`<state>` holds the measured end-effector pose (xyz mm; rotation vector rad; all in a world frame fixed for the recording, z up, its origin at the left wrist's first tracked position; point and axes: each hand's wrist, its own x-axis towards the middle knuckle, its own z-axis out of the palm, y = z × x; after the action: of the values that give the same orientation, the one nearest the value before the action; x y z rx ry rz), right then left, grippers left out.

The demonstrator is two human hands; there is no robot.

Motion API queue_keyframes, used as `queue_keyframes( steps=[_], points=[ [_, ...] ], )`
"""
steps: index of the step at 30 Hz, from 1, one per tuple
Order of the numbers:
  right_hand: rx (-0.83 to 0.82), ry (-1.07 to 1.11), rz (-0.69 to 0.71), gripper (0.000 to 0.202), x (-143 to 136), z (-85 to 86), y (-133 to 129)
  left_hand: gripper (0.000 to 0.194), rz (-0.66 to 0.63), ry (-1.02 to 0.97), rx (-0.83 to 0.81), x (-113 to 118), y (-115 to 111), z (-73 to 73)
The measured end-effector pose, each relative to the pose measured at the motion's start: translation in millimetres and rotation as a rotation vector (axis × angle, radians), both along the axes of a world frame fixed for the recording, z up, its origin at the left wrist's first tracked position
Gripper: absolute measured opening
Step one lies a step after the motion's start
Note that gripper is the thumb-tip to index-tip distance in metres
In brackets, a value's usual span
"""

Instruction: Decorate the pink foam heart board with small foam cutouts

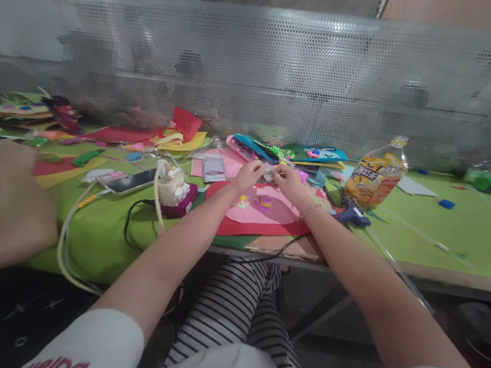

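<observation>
Both my hands meet above the far edge of a pink oval sheet [285,209] that lies on a red sheet [239,228]. My left hand [249,175] is closed in a pinch, and so is my right hand [290,184] a short way to its right. Between the fingertips is a small, crinkled see-through piece of plastic [268,172]; its exact kind is too small to tell. On the pink sheet sit a small purple and yellow decoration [265,201] and a yellow-green one [242,201].
A bottle with an orange label [375,175] stands right of my hands, with a blue glue gun [351,214] before it. At left are a power strip [177,199] with cables, a phone [132,181] and another person's hand [11,175]. Coloured felt sheets [286,151] lie behind.
</observation>
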<state>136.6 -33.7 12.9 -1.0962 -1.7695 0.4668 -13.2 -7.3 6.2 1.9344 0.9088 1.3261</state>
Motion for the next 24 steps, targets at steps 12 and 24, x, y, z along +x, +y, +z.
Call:
queue_keyframes(
  steps=[12, 24],
  points=[
    [0.395, -0.247, 0.051, 0.024, 6, -5.6, 7, 0.027, 0.007, 0.097, 0.092, 3, -9, 4.7],
    [-0.074, 0.264, 0.230, 0.030, 8, -5.8, 14, 0.019, 0.151, -0.256, -0.093, -6, 12, 2.0]
  ],
)
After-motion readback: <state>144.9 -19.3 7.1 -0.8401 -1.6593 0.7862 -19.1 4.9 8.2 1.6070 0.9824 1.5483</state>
